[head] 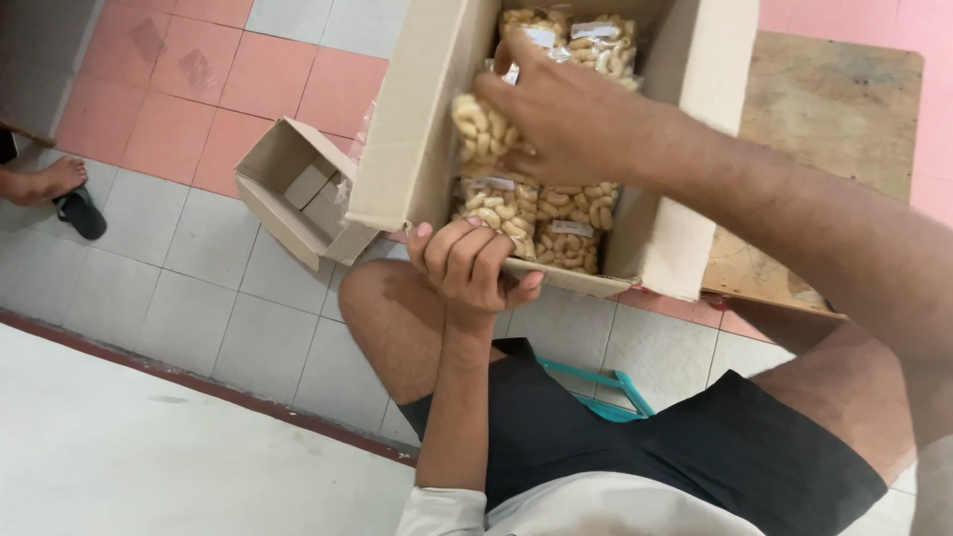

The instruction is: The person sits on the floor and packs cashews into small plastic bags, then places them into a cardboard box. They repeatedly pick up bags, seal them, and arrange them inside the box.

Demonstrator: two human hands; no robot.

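A large open cardboard box stands on the floor in front of my knees, filled with clear bags of pale cashew nuts. My right hand reaches into the box and grips one clear bag of cashews, holding it just above the packed bags. My left hand curls over the box's near edge, fingers bent on the cardboard flap. More bags lie at the far end of the box.
A smaller open cardboard box lies to the left on the tiled floor. A wooden board lies to the right. Another person's foot and a black sandal are at far left. A teal object shows between my legs.
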